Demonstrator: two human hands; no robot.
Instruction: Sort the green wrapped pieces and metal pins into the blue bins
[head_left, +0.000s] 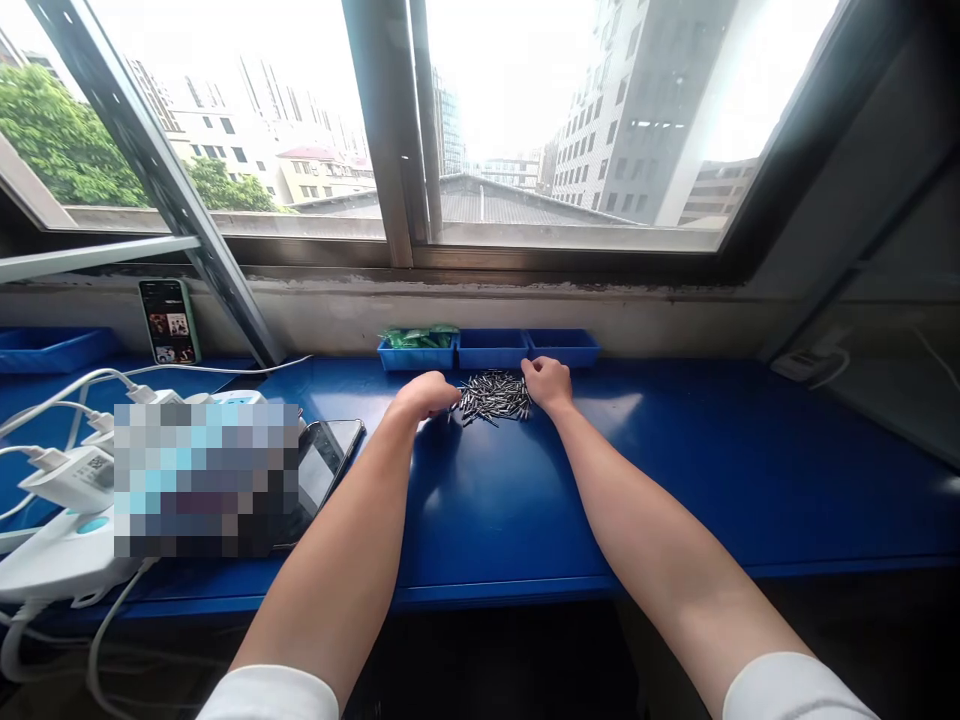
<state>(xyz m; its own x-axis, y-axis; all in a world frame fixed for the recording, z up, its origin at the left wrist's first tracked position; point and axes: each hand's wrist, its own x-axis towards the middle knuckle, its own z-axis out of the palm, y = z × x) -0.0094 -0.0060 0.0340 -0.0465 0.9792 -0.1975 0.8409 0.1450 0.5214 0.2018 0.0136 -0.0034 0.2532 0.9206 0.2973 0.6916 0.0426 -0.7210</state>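
You have a white power strip (64,558) with white chargers (79,480) and cables (64,390) on and around it. Just right of the power strip, a pixelated patch (206,480) hides what lies there; beyond that patch rests a dark-screened device (319,460). Behind the power strip, you see a phone in a green case (170,322) propped upright, a shallow blue tray (56,352) and a slanting metal frame (161,170). Farther beyond it, your window (397,150) shows trees (71,130) and buildings (622,130).
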